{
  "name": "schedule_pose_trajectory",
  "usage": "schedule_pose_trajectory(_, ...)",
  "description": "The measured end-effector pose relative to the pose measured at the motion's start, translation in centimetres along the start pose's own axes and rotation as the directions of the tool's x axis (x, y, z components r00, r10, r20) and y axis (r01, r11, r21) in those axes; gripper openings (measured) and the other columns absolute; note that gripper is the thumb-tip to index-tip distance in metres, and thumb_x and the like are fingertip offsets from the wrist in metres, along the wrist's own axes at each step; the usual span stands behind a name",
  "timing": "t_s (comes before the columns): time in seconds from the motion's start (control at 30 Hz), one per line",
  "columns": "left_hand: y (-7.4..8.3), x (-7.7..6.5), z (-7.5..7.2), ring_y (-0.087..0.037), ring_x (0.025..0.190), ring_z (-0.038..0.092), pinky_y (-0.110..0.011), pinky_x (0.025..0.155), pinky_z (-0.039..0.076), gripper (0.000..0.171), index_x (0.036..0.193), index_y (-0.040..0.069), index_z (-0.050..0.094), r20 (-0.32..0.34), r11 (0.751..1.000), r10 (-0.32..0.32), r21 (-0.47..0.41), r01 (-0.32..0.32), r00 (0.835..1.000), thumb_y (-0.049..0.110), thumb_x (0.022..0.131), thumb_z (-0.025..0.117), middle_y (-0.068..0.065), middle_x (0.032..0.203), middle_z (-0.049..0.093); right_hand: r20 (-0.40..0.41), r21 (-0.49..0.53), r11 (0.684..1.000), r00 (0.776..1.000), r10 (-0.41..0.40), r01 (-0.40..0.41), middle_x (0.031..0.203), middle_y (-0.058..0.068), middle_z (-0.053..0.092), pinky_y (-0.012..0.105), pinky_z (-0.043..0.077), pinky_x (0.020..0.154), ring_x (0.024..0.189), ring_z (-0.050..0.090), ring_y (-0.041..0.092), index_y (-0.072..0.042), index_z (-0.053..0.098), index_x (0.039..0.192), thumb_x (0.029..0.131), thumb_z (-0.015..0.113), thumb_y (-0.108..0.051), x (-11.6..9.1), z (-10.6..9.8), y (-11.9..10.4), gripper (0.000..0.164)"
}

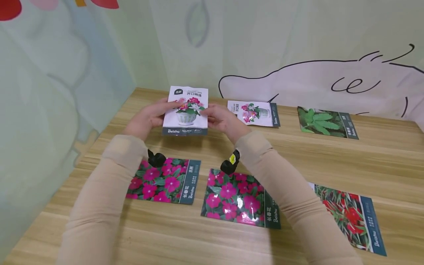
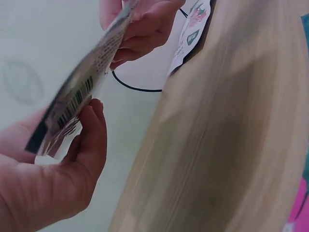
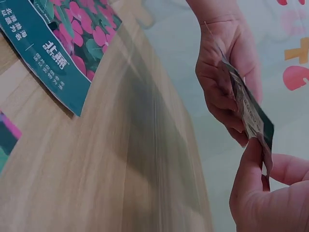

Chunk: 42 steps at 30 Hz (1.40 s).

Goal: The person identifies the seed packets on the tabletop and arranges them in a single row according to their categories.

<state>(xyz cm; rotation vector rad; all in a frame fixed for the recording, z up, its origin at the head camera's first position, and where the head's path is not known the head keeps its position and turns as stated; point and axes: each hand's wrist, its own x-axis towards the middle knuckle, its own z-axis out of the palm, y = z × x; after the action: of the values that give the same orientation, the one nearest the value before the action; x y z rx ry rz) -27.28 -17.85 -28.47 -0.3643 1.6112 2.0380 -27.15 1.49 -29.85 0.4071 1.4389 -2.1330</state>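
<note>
Both hands hold a white seed packet (image 1: 186, 94) with a picture of flowers in a pot, raised over the back left of the table. My left hand (image 1: 154, 114) pinches its left edge, thumb on the front. On the opposite edge my right hand (image 1: 222, 117) has its thumb on the front and fingers behind. Seen edge-on in the left wrist view, the packet (image 2: 77, 99) shows a barcode on its back and is a little bent. In the right wrist view, the fingers of both hands lie against the back of the packet (image 3: 252, 116).
A similar white packet (image 1: 253, 113) lies to the right, and a green leaf packet (image 1: 326, 123) farther right. Two pink flower packets, one left (image 1: 162, 184) and one in the middle (image 1: 232, 200), lie nearer, with a red flower packet (image 1: 352, 217) at front right. A printed curtain (image 1: 281, 33) hangs behind the table.
</note>
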Motion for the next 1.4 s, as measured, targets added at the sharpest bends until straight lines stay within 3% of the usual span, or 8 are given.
schedule_pose_trajectory(0.17,-0.5,-0.1,-0.8,-0.015,0.081,0.062,-0.028,0.068,0.056,0.058,0.146,0.01,0.024,-0.04,0.999,-0.044,0.022,0.045,0.998,0.015,0.096,0.051,-0.004,0.096,0.06,-0.006,0.008,1.0,1.0,0.024,-0.024,0.131,0.015,0.052,0.031,0.043,0.098,0.113,0.052,0.023,-0.006,0.049,0.132,0.091,0.051,0.007,0.3,0.1,0.7,0.043)
schedule_pose_trajectory(0.43,-1.3,-0.3,-2.7,-0.015,0.093,0.05,-0.02,0.069,0.052,0.058,0.146,0.007,0.019,-0.08,0.949,0.012,0.315,0.014,0.997,0.01,0.096,0.048,-0.009,0.118,0.042,-0.033,-0.081,0.996,0.999,0.026,-0.029,0.115,0.015,0.057,0.036,0.045,0.096,0.097,0.055,0.022,-0.004,0.045,0.128,0.09,0.049,0.009,0.9,0.3,2.5,0.041)
schedule_pose_trajectory(0.57,-1.4,-0.4,-3.7,-0.009,0.079,0.055,-0.021,0.068,0.052,0.059,0.146,0.004,0.018,-0.076,0.927,0.018,0.375,0.011,0.997,0.007,0.095,0.049,-0.008,0.11,0.046,0.004,-0.19,0.982,1.0,-0.001,0.001,0.087,0.014,0.056,0.033,0.054,0.074,0.074,0.054,0.021,0.001,0.049,0.114,0.088,0.051,0.012,1.1,0.7,3.6,0.029)
schedule_pose_trajectory(0.73,-1.6,-0.4,-4.8,-0.005,0.071,0.055,-0.019,0.066,0.052,0.059,0.145,-0.001,0.02,-0.113,0.892,0.033,0.451,0.021,0.993,0.006,0.095,0.05,-0.012,0.112,0.047,0.035,-0.254,0.967,0.999,-0.025,0.033,0.072,0.012,0.054,0.023,0.052,0.05,0.061,0.053,0.018,0.004,0.05,0.103,0.085,0.052,0.015,1.4,1.8,4.5,0.021)
schedule_pose_trajectory(0.97,-2.1,0.0,-5.2,-0.011,0.087,0.054,-0.018,0.073,0.051,0.06,0.146,-0.004,0.018,-0.13,0.859,0.078,0.513,0.0,0.988,0.006,0.095,0.049,-0.022,0.132,0.038,0.004,-0.303,0.952,0.999,-0.053,0.052,0.08,0.013,0.055,0.021,0.051,0.05,0.064,0.054,0.018,0.01,0.049,0.123,0.084,0.053,0.017,1.7,2.3,4.7,0.04)
schedule_pose_trajectory(1.13,-2.3,0.5,-5.1,-0.026,0.11,0.047,-0.029,0.092,0.046,0.058,0.144,-0.006,0.021,-0.165,0.786,0.115,0.619,0.012,0.98,0.007,0.095,0.049,-0.026,0.14,0.032,0.008,-0.308,0.948,0.996,-0.085,0.083,0.086,0.017,0.056,0.027,0.055,0.057,0.061,0.054,0.018,0.013,0.048,0.123,0.08,0.054,0.021,1.8,2.4,5.1,0.044)
schedule_pose_trajectory(1.3,-2.4,0.5,-5.3,-0.026,0.106,0.049,-0.024,0.082,0.049,0.053,0.141,-0.009,0.028,-0.179,0.728,0.128,0.685,0.03,0.976,0.006,0.095,0.049,-0.027,0.136,0.036,0.017,-0.353,0.929,0.994,-0.109,0.108,0.109,0.027,0.058,0.037,0.054,0.079,0.063,0.055,0.019,0.012,0.046,0.125,0.079,0.055,0.021,1.6,2.6,5.5,0.048)
schedule_pose_trajectory(1.4,-2.5,0.3,-5.3,-0.026,0.105,0.05,-0.022,0.079,0.049,0.052,0.14,-0.01,0.029,-0.176,0.719,0.128,0.695,0.031,0.976,0.005,0.094,0.049,-0.026,0.133,0.038,0.008,-0.389,0.913,0.992,-0.129,0.122,0.111,0.027,0.058,0.035,0.055,0.075,0.064,0.056,0.02,0.011,0.046,0.126,0.079,0.057,0.02,1.5,2.8,5.7,0.049)
